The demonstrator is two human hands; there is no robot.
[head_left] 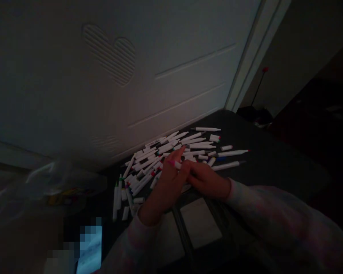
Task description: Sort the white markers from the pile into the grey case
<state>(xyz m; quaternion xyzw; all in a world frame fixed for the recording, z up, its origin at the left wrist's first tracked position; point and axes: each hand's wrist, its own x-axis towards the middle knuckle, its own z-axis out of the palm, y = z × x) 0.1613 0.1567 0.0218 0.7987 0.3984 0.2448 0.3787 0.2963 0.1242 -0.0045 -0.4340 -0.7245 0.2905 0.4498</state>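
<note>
My left hand (169, 182) and my right hand (204, 178) meet over a heap of markers. Between them is a white marker (177, 165) with a pink end that points up and left. The fingers of my right hand are closed around its other end, which is hidden. My left hand wraps about it from the near side, thumb pressed in close to the right fingers. Around and beyond both hands lie many loose white markers (144, 164) and separate caps (215, 137), some with red, green or grey ends.
A white panelled surface with a heart relief (114, 53) rises right behind the markers. At left stands a clear plastic bag or container (63, 186). A lit screen (90, 247) is at lower left. Two pale rectangles (200, 222) lie below my hands. The room is dim.
</note>
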